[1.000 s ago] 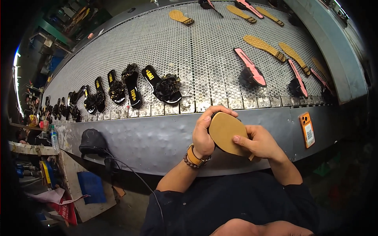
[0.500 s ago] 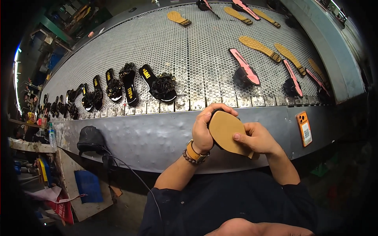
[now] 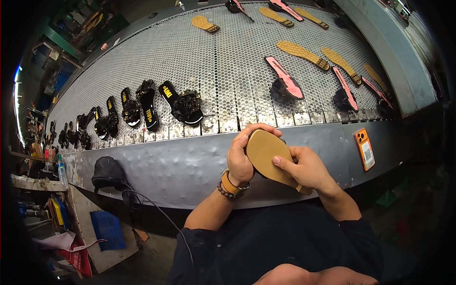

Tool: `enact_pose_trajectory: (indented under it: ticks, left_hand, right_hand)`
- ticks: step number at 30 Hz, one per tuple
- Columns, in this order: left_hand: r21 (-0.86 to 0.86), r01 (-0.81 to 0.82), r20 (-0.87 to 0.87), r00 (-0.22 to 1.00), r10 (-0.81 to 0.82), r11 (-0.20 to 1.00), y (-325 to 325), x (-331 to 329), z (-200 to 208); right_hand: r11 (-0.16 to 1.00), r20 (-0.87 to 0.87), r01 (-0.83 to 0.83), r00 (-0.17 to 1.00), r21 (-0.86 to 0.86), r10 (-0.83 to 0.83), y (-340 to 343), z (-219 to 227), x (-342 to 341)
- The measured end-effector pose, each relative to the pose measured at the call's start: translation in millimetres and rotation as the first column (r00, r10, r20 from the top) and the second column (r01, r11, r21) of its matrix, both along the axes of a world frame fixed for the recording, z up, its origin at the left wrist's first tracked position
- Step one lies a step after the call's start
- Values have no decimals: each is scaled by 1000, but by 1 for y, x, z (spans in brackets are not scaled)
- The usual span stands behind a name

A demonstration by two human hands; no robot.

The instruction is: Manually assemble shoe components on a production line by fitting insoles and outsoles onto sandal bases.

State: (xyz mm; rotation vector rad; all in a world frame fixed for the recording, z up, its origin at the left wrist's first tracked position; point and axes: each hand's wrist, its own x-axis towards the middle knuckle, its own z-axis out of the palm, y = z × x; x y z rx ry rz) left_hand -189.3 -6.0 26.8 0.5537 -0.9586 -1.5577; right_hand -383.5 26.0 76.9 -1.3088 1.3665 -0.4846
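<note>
Between my hands is a sandal (image 3: 269, 154), its smooth tan sole turned up toward me and a strip of its dark upper showing at the edge. My left hand (image 3: 241, 156) wraps round the far left side of the toe end, fingers curled over the top edge. Gripping the narrower right side, my right hand (image 3: 306, 168) presses its thumb flat on the sole. The sandal is held above the metal front ledge (image 3: 199, 164). Most of the upper and the fingers beneath it are hidden.
Finished black sandals (image 3: 183, 104) line the left of the perforated conveyor (image 3: 228, 57). Tan soles (image 3: 302, 54) and pink-topped uppers (image 3: 285, 78) lie on its right. A black cap (image 3: 108, 173) with a cable and an orange phone (image 3: 365, 149) rest on the ledge.
My view has shifted slightly, so the conveyor's contents sit a little further left and higher. Both hands keep their hold on the sandal, which is tilted a little differently.
</note>
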Motion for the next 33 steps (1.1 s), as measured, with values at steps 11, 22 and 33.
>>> enact_pose_trajectory:
  ticks: [11,22,33]
  left_hand:
    - [12,23,151,988,-25,1000,6,-21,18]
    - [136,-236,136,966,218,962,-10,-26,0]
    - [360,12,-95,995,23,933,-7,-63,-19]
  right_hand:
    - [993,-138,43,989,-109,-58,1,12,-11]
    - [962,327,-231,929,145,174,-11,-4,-109]
    - [617,927,786,218,17,-304,-7,20,-90]
